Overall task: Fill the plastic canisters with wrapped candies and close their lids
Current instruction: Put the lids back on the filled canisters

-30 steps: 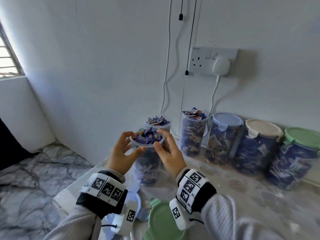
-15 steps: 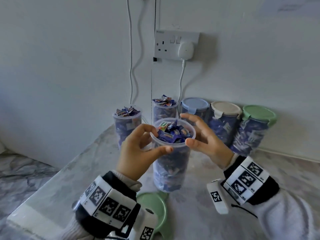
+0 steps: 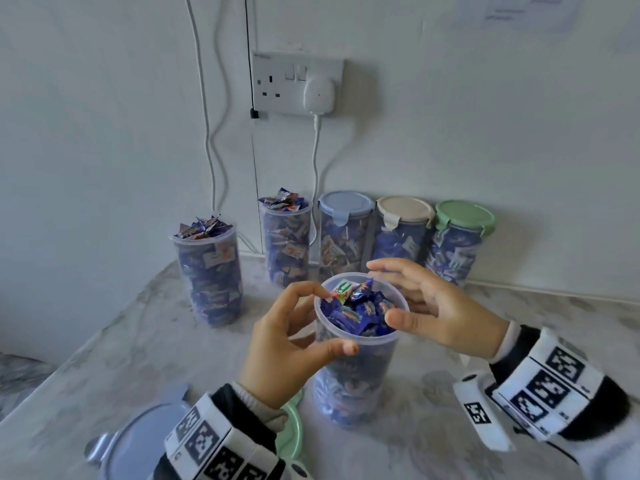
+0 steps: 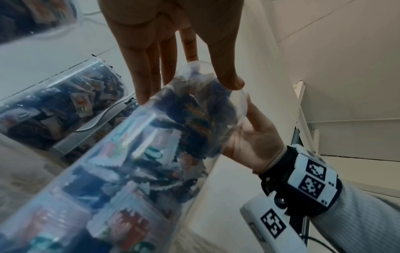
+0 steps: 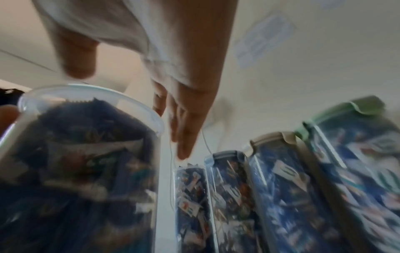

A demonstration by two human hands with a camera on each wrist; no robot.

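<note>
Left hand (image 3: 284,344) grips canister (image 3: 356,368); right hand (image 3: 440,313) spread.

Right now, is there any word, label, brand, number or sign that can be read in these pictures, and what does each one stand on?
No text can be read with certainty.
Candy wrappers in the open canister: printed logos, too blurred to read.
Paper sheet on the wall: lines of print, too small to read.
Wrist bands: black-and-white square code patterns with tiny print beside them, unreadable.
Wall socket: no readable marking.
</note>
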